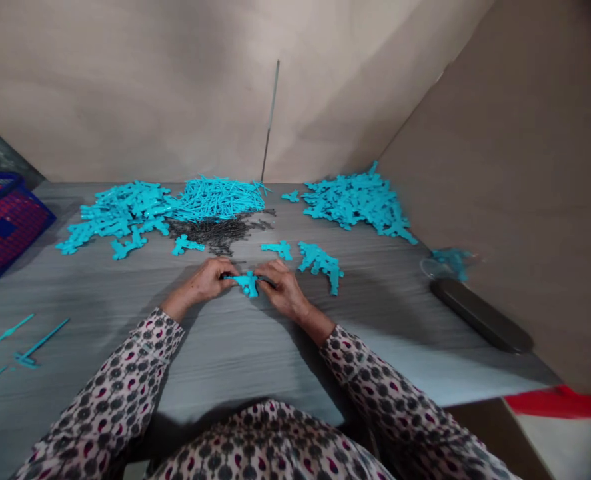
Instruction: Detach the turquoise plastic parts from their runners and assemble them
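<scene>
Between my two hands is a small turquoise plastic toy gun (248, 285), held low over the grey table. My left hand (212, 279) pinches its left end between thumb and fingers. On the other side, my right hand (282, 288) is closed at the gun's right end, and a slim dark thing (266, 281) shows at its fingers, too small to name. Just beyond lie single toy gun pieces, one to the left (187, 245) and one to the right (278, 249). A short cluster of them (320, 261) sits right of my right hand.
Along the back board are a left heap of gun pieces (120, 210), thin turquoise sticks (220, 199), small dark metal pieces (210, 232) and a right heap (352, 201). A blue basket (12, 230) stands left, near loose sticks (28, 360). A dark elongated case (480, 317) lies right.
</scene>
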